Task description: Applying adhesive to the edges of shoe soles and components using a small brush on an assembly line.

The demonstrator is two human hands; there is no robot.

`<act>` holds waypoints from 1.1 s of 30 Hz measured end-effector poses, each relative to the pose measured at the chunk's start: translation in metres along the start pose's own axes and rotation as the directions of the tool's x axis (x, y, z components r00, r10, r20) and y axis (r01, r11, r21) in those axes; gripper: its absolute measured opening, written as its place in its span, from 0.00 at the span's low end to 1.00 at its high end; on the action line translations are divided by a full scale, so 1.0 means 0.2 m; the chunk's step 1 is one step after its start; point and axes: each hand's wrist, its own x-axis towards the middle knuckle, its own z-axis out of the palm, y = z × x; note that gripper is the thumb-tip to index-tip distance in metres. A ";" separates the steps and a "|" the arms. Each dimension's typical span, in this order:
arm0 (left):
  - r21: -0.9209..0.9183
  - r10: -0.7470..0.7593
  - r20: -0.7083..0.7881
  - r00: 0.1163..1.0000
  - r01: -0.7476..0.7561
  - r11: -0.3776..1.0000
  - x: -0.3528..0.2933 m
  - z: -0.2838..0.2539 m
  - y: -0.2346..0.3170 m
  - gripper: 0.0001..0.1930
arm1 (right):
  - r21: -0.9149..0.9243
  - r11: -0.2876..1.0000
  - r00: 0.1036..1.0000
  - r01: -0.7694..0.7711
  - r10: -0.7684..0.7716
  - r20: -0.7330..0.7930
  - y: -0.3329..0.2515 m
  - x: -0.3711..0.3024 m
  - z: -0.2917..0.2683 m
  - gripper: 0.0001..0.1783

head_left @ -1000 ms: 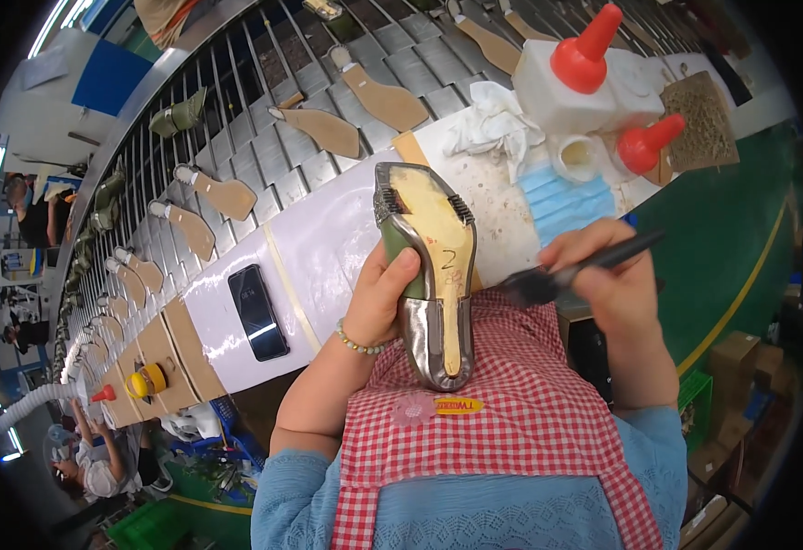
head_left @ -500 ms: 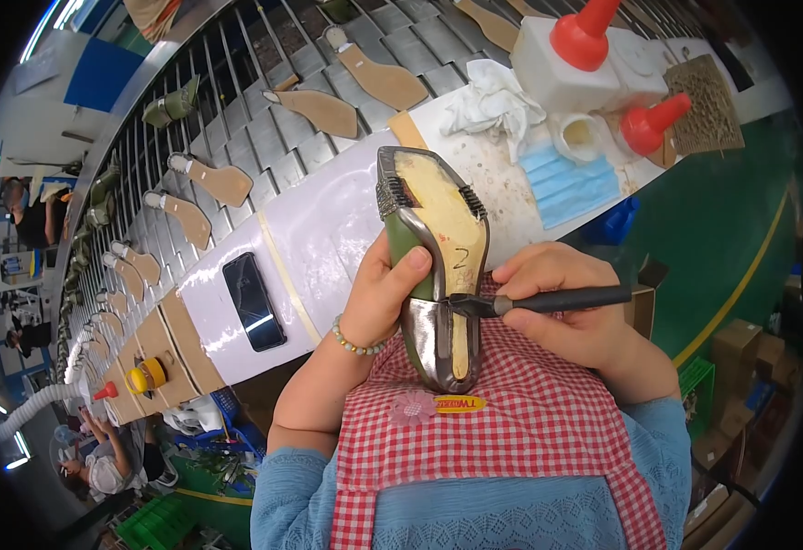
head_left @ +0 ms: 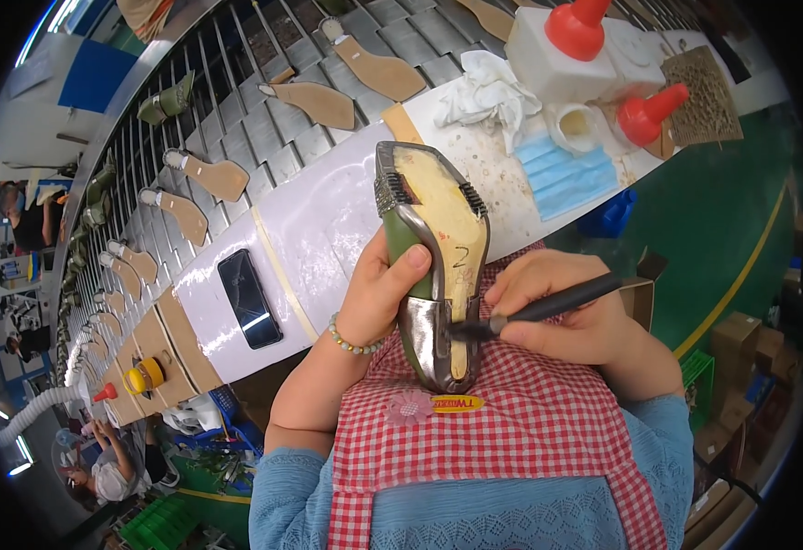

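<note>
My left hand (head_left: 376,286) grips a lasted shoe upper (head_left: 445,229) from its left side, thumb over the edge. The shoe is bottom up, its cream underside showing, with green and shiny silver-brown material folded around the rim. My right hand (head_left: 562,312) is closed round the dark handle of a brush (head_left: 566,299). The brush's dark bristles lie against the lower part of the underside, by the silver heel end. That end of the shoe is close to my red checked apron (head_left: 511,431).
Behind the shoe is a white-covered bench (head_left: 328,220) with a phone (head_left: 250,298), crumpled tissue (head_left: 488,96), blue face mask (head_left: 566,179), open jar (head_left: 574,126) and red-topped white container (head_left: 557,60). Insoles (head_left: 378,73) lie on the slatted conveyor (head_left: 273,110). A person (head_left: 117,467) sits at far left.
The brush has moved down along the shoe's underside toward the heel end, its handle now more slanted. My left hand keeps its hold on the shoe.
</note>
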 end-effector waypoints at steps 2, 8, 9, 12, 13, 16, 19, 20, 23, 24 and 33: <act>-0.011 -0.005 0.002 1.000 0.005 1.000 0.00 0.00 0.00 0.30 | -0.130 0.989 0.997 0.073 -0.077 -0.027 -0.01 0.02 0.00 0.09; -0.001 -0.006 -0.002 1.000 0.006 1.000 -0.01 -0.01 0.00 0.30 | -0.221 0.964 0.989 0.146 -0.151 -0.003 -0.03 0.01 0.01 0.09; -0.001 -0.006 -0.001 1.000 0.006 1.000 -0.01 -0.01 0.00 0.30 | -0.154 0.980 0.992 0.128 -0.126 0.022 -0.03 0.01 0.02 0.09; -0.014 -0.007 0.009 1.000 0.007 1.000 -0.01 -0.02 0.00 0.30 | -0.055 0.996 0.992 0.070 -0.064 0.106 -0.04 0.01 0.02 0.09; -0.026 -0.007 0.016 1.000 0.008 1.000 -0.01 -0.03 0.00 0.29 | -0.059 0.996 0.992 0.073 -0.066 0.106 -0.05 0.00 0.02 0.09; -0.055 0.062 -0.051 0.997 -0.065 0.996 -0.02 -0.06 0.03 0.28 | 0.239 0.970 0.997 -0.051 0.061 -0.036 -0.06 0.01 0.01 0.09; 0.056 0.375 -0.204 0.904 -0.371 0.927 -0.03 -0.12 0.01 0.27 | 0.423 0.905 0.962 -0.039 0.148 -0.229 -0.02 -0.01 -0.02 0.13; 0.106 0.455 -0.271 0.848 -0.444 0.890 -0.02 -0.16 -0.01 0.27 | 0.459 0.888 0.952 0.042 0.104 -0.287 0.00 0.00 -0.01 0.12; 0.359 0.642 -0.221 0.734 -0.551 0.753 -0.09 -0.22 -0.06 0.29 | 0.585 0.804 0.928 0.110 0.128 -0.350 0.06 0.05 0.00 0.11; 0.547 0.579 -0.244 0.778 -0.383 0.744 -0.14 -0.25 -0.10 0.31 | 0.672 0.735 0.911 0.091 0.212 -0.355 0.08 0.05 0.00 0.11; 0.850 0.652 0.118 0.749 -0.416 0.323 -0.24 -0.27 -0.24 0.48 | 0.399 0.915 0.877 -0.057 0.238 -0.419 0.31 0.14 0.19 0.11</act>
